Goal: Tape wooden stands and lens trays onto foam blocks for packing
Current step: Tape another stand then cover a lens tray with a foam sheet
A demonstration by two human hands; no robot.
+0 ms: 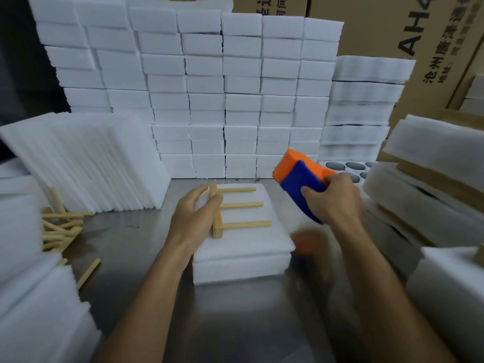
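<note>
A wooden stand (pixel 237 205) with three prongs pointing right lies on a white foam block (pixel 248 247) in the middle of the metal table. My left hand (pixel 193 216) grips the stand's upright base bar at its left side. My right hand (pixel 332 197) holds an orange and blue tape dispenser (pixel 301 176) lifted above the block's right edge. A lens tray (pixel 351 169) with dark round lenses shows behind the dispenser, partly hidden.
Stacks of white foam blocks (pixel 235 95) wall off the back. Leaning foam sheets (pixel 86 163) and loose wooden sticks (pixel 60 226) sit at the left. Foam and wood bundles (pixel 429 179) pile up at the right, cardboard boxes (pixel 408 30) behind.
</note>
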